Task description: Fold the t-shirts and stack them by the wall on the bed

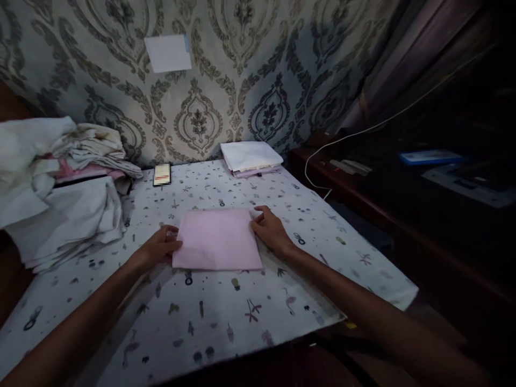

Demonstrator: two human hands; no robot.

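"Spanning the back is a patterned wall. What stands in front of it?"

"A tabletop, white and printed with small dark shapes."

"What's next in size?"

"A heap of clothes at the left, mostly white with some pink showing."

"And after that?"

"A pink cloth, folded into a flat rectangle in the middle of the tabletop. Farther back, by the wall, is a stack of folded cloths, white on top."

"Who's touching the pink one?"

"The left hand is at its left edge, thumb on top, and the right hand at its right edge. Both hands are half curled; I can't tell whether either really pinches it."

"Anything smaller?"

"A lit phone, near the heap."
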